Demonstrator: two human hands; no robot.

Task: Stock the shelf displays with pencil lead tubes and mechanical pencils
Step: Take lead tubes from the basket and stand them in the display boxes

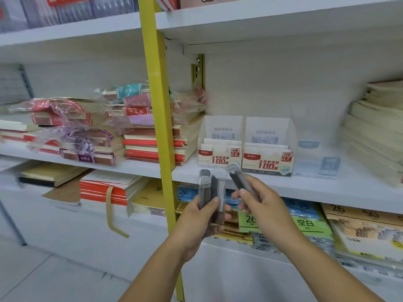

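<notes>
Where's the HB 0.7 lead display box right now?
In the head view the HB 0.7 box sits on the middle shelf, right of the yellow upright, between the HB 0.5 box and a clear stand.

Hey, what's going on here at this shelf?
A person is stocking pencil lead. The left hand holds a bunch of lead tubes upright, while the right hand pinches a single tube, tilted, in front of the shelf. The HB 0.5 box and HB 0.7 box stand on it; the tube is not yet in either.
</notes>
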